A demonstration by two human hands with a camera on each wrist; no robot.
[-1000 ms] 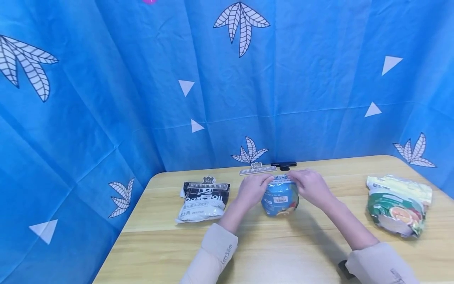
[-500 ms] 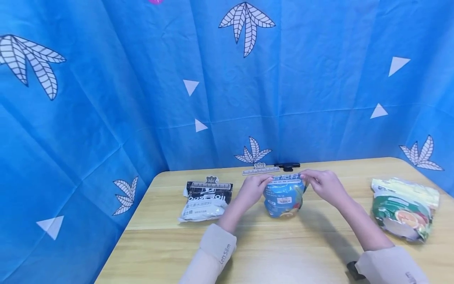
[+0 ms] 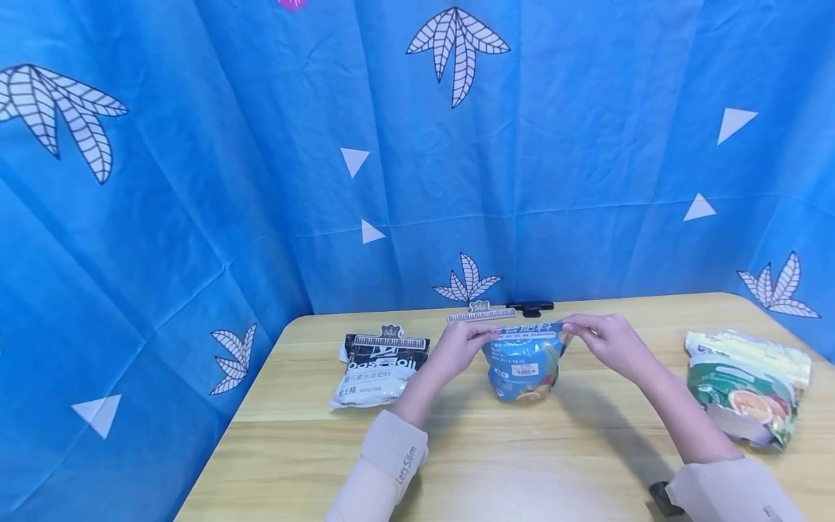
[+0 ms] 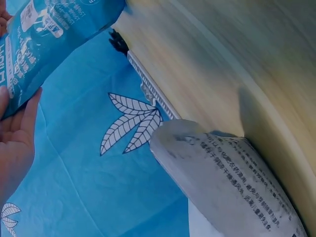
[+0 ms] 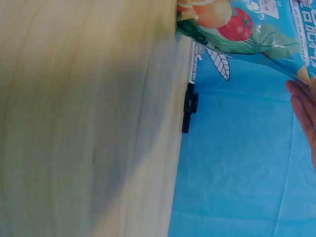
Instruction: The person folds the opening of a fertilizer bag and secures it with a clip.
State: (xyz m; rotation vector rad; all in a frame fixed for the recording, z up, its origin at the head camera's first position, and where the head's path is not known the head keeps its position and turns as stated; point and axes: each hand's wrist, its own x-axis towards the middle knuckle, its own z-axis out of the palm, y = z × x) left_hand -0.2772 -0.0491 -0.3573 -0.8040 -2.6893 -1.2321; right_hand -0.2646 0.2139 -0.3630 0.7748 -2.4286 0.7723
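A blue fertilizer bag with fruit printed on it stands upright between the two hands. The left hand pinches its upper left corner, and the right hand pinches the upper right corner. Its top edge is stretched straight between them. In the left wrist view, thumb and fingers of the left hand lie on either side of the blue bag. Orange and tomato prints show on the blue bag in the right wrist view, where only part of the right hand is visible.
To the left lies a black-and-white bag with a piano-pattern clip on its top. Another piano-pattern clip and a black clip lie at the table's back edge, before the blue curtain. A green bag lies at the right.
The right hand has moved outward to the right, and the blue bag's top edge is now spread wider and flatter. The left hand keeps its pinch. The head view has shifted slightly.
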